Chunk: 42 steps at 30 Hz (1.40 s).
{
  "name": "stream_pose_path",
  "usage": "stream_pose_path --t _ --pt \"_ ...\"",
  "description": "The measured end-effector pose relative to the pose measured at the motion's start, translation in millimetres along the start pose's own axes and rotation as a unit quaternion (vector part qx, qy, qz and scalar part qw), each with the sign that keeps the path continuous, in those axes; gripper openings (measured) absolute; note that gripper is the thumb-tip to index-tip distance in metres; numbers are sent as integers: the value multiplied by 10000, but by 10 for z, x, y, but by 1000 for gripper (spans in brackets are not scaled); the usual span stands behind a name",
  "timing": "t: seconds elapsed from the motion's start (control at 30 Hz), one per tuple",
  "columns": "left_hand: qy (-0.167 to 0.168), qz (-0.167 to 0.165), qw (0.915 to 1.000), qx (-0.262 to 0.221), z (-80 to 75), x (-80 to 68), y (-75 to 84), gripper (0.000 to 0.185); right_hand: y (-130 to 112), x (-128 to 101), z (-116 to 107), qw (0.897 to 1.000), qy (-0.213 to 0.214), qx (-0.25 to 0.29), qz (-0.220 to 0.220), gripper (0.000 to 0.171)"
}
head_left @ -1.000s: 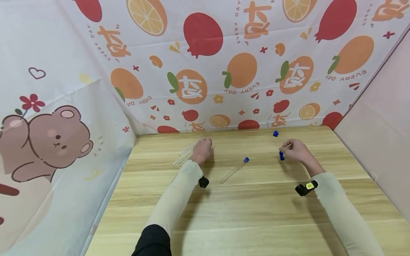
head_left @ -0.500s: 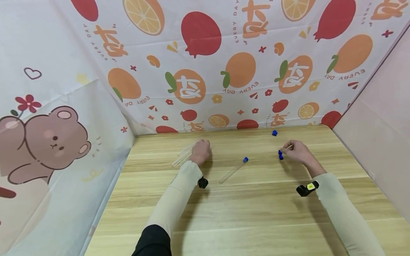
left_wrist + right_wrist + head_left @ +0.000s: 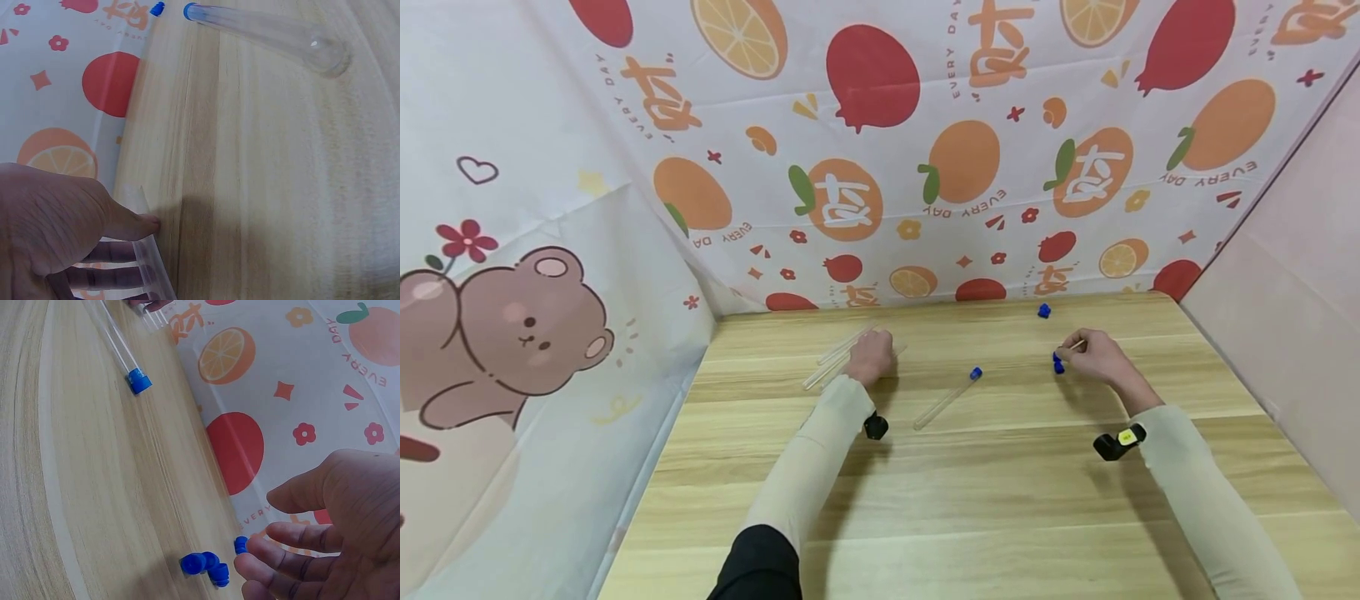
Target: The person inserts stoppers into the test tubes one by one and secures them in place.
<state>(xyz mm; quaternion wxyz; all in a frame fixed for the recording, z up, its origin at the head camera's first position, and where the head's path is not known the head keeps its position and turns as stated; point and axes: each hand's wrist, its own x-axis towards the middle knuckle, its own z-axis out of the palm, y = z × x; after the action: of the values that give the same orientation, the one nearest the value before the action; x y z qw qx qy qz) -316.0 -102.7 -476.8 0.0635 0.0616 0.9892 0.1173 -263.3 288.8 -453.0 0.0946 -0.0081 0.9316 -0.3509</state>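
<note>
On the left, my left hand holds one clear test tube, its thumb on the near side and several fingers behind. More clear test tubes lie under and beside that hand. My right hand reaches over the right part of the table, thumb and fingers apart with nothing between them. Close by its fingertips lie several small blue caps in a cluster, and another blue cap sits farther back. Between the hands lies a test tube with a blue cap on its end.
The wooden table ends at the back against a fruit-print cloth. A bear-print cloth hangs on the left, and a pale pink panel stands on the right.
Both hands stay nearly in place, and the tubes and caps have not moved. The head view has shifted slightly.
</note>
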Motion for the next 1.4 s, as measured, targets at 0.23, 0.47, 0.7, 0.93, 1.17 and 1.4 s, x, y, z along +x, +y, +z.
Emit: stream_pose_path --t 0.23,0.47,0.7,0.93,1.17,1.4 --pt "-82 -69 9998 -139 -19 -14 1 25 -13 -19 5 9999 -77 11 88 38" --pt "-257 -92 9989 -372 -27 -19 -30 30 -14 -39 -6 10000 -19 -21 93 37" --pt "-333 -149 9974 -622 -31 -3 -69 29 -31 -39 1 9999 -51 29 127 35" --pt "-376 -123 9975 -587 -55 -33 -55 29 -28 -22 21 9999 -53 34 78 35" --pt "-285 -68 9988 -398 -95 -107 -10 20 -26 -33 9 9998 -114 9 141 37" --pt "-421 -93 9988 -229 -133 -124 20 11 -23 -11 26 9999 -60 -1 84 37"
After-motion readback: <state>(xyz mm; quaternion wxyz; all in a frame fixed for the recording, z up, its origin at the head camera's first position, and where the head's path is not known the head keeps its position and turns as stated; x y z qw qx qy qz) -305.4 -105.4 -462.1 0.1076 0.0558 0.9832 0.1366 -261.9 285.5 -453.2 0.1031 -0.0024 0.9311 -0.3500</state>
